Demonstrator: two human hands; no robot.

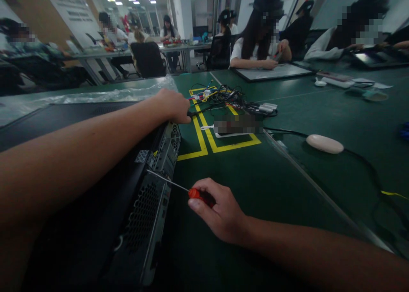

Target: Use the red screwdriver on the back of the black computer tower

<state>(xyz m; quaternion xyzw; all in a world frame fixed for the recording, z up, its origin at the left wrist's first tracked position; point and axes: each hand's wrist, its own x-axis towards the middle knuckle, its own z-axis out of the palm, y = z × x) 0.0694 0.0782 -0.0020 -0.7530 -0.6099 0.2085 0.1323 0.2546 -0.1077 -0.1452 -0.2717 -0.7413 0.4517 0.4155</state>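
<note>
A black desktop computer case [96, 224] lies on its side, its perforated metal back panel facing right. My right hand [223, 209] is closed round the red handle of a screwdriver [195, 193]. The thin shaft reaches left to the case's rear edge, with its tip by a slot in the panel. Stretched across the case, my left hand [174, 106] rests at its far rear corner with fingers curled. A black cable runs from those fingertips towards a tangle of cables [228, 96]; whether the fingers grip it or the case edge is hidden.
Yellow tape [234, 146] marks the green table [255, 177]. A pixelated device [238, 125] lies within it. Right of that sit a pale oval inline piece [325, 144] on a black cord and a long strip [306, 177]. Plastic wrap [128, 92] lies behind the case. Co-workers sit beyond.
</note>
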